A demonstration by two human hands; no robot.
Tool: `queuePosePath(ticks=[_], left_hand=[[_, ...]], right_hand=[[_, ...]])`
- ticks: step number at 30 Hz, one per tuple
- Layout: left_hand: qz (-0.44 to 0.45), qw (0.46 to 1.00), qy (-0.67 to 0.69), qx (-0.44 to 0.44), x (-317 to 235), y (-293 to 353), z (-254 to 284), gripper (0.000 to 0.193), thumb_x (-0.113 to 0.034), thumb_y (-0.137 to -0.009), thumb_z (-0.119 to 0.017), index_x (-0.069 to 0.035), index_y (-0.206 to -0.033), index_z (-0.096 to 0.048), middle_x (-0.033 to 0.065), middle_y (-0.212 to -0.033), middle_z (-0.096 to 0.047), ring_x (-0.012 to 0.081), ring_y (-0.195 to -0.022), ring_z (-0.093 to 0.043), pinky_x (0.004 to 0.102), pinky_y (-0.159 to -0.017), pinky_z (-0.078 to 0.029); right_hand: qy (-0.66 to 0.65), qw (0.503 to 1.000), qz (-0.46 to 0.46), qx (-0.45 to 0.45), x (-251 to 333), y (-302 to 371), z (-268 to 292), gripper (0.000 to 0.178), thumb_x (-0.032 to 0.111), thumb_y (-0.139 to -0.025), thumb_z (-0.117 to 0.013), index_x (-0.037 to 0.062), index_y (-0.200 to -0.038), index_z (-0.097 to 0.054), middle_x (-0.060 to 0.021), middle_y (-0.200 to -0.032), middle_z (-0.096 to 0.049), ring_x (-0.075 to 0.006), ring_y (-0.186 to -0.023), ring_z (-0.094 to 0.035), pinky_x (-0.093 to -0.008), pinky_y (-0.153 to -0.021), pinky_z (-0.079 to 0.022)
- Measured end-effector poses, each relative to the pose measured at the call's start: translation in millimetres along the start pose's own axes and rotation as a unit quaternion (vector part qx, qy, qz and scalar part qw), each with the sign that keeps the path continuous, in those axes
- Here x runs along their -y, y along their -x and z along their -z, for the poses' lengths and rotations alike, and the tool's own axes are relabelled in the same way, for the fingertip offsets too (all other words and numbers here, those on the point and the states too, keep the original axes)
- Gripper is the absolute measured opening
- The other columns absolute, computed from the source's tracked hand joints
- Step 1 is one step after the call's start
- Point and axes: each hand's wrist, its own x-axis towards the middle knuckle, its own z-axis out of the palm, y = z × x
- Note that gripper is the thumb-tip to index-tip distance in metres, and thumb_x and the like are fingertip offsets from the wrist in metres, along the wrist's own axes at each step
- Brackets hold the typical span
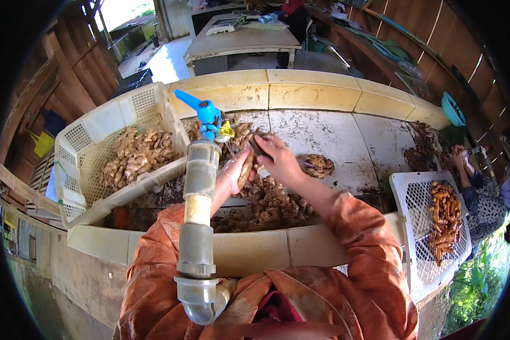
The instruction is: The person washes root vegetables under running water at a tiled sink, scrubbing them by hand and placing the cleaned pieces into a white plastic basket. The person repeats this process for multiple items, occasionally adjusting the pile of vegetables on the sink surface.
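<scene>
My left hand [230, 174] is closed around a piece of ginger root [246, 170], held just beyond the grey standpipe. Close against it, my right hand [282, 163] grips a small dark object [259, 146] whose kind I cannot make out. Thin water streams fall beside my hands from the blue-handled tap [208, 116], which has a yellow piece at its spout. Below my hands, muddy ginger [275, 201] is heaped in the tiled basin [323, 136]. More ginger lies behind the tap, partly hidden by my hands. A small clump of ginger [317, 165] sits to the right.
The standpipe [198, 209] rises between my arms. At left stands a white plastic crate [76, 141] holding ginger roots [139, 156]. A white mesh tray [419, 226] with orange-brown roots [445, 221] rests at right. A co-worker's hands [462, 161] are beyond it. The basin's raised tile rim [317, 93] runs behind.
</scene>
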Motion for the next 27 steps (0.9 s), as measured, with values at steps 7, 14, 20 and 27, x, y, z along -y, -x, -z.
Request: queuePosePath(ticks=[7,14,20,27], left_hand=[[0.051,0.989,0.123,0.068,-0.4,-1.8,12.0,0.031,-0.040,-0.087,-0.049,-0.014,-0.101,-0.058,0.0031,-0.090,-0.061,0.0183,-0.080,-0.059,0.0346,-0.066,-0.050],[-0.121,0.980,0.131,-0.091,-4.7,2.1,-3.3,0.044,-0.040,-0.088,-0.046,-0.005,-0.115,-0.050,0.0114,-0.107,-0.059,0.0253,-0.100,-0.056,0.0397,-0.086,-0.045],[-0.024,0.971,0.238,0.014,-1.3,-11.0,13.5,0.041,-0.043,-0.092,-0.037,-0.018,-0.121,-0.049,0.0027,-0.128,-0.049,0.0233,-0.116,-0.045,0.0449,-0.099,-0.034],[-0.082,0.889,0.215,0.395,-5.0,-19.9,14.1,0.032,-0.034,-0.094,-0.038,-0.018,-0.121,-0.045,0.0028,-0.116,-0.052,0.0208,-0.105,-0.051,0.0396,-0.082,-0.044]], right_hand=[[-0.044,0.997,-0.008,-0.060,-1.7,-0.6,-18.0,0.047,0.012,-0.077,-0.062,0.0081,-0.122,-0.051,-0.0208,-0.116,-0.049,-0.0359,-0.103,-0.053,-0.0380,-0.084,-0.047],[-0.005,0.996,0.052,0.075,9.5,9.8,-22.5,0.058,0.019,-0.071,-0.066,0.0115,-0.125,-0.047,-0.0169,-0.120,-0.048,-0.0327,-0.113,-0.046,-0.0387,-0.090,-0.044],[0.007,0.993,-0.046,0.111,-9.4,10.0,-27.5,0.057,0.019,-0.073,-0.061,0.0124,-0.127,-0.044,-0.0232,-0.126,-0.037,-0.0363,-0.109,-0.048,-0.0396,-0.089,-0.044],[0.065,0.990,-0.094,0.082,1.5,16.5,-20.6,0.057,0.017,-0.074,-0.063,0.0139,-0.127,-0.044,-0.0205,-0.122,-0.040,-0.0376,-0.093,-0.056,-0.0425,-0.078,-0.049]])
